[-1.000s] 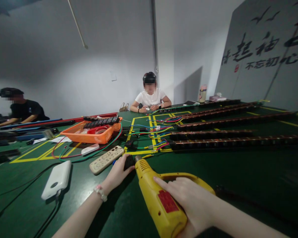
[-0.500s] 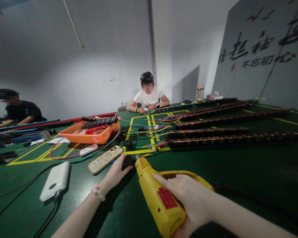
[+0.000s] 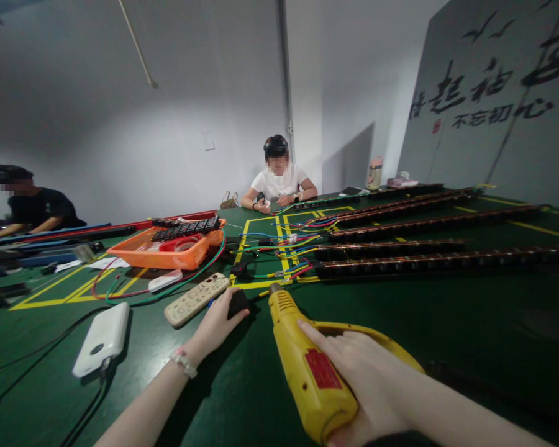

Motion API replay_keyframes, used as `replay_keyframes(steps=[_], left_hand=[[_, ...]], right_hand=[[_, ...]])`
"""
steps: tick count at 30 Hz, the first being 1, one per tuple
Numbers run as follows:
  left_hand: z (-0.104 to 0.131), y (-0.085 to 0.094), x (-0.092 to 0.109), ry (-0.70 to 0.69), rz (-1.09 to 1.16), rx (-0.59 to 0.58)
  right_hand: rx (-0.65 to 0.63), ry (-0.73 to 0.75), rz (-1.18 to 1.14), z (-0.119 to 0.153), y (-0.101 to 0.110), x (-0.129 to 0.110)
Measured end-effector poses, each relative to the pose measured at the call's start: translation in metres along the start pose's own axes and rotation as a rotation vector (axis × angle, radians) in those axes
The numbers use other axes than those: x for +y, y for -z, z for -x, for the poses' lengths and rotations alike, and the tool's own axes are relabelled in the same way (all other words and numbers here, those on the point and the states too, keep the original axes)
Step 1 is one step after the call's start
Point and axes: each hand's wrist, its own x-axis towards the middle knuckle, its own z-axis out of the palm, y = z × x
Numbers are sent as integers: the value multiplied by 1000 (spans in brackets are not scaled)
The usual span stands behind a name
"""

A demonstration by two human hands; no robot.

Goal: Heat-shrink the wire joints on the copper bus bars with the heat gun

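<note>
Right hand (image 3: 354, 372) wraps the handle of the yellow heat gun (image 3: 307, 366), nozzle aimed far along the green desk (image 3: 447, 323), while left hand (image 3: 218, 323) fingers pinch a small black part (image 3: 237, 302) near-left of the nozzle (apparently steadying it), beside a beige remote (image 3: 196, 300).

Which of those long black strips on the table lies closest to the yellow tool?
The front strip, last in the row of parallel strips, with coloured wires at its left end. The yellow tool's nozzle points toward that end; the others lie farther back.
</note>
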Motion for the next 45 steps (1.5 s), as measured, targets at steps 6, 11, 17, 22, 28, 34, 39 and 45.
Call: replay_keyframes(steps=[6, 11, 17, 22, 28, 34, 39, 45], left_hand=[[-1, -2, -2, -26, -1, 0], [-2, -3, 2, -43, -1, 8], [-3, -2, 2, -45, 7, 1], [-3, -2, 0, -59, 25, -13], [-1, -1, -3, -57, 31, -10], [1, -1, -7, -46, 20, -13], [1, -1, -9, -52, 13, 14], [0, -2, -6, -46, 1, 24]], right_hand=[[2, 31, 16, -6, 0, -4], [8, 108, 45, -13, -5, -5], [-35, 156, 46, -17, -9, -4], [-46, 154, 35, -18, -9, -1], [-69, 167, -12, -11, -3, 9], [-44, 128, -21, -3, 7, 23], [-36, 81, 2, -2, 10, 29], [-38, 75, 5, -2, 8, 28]])
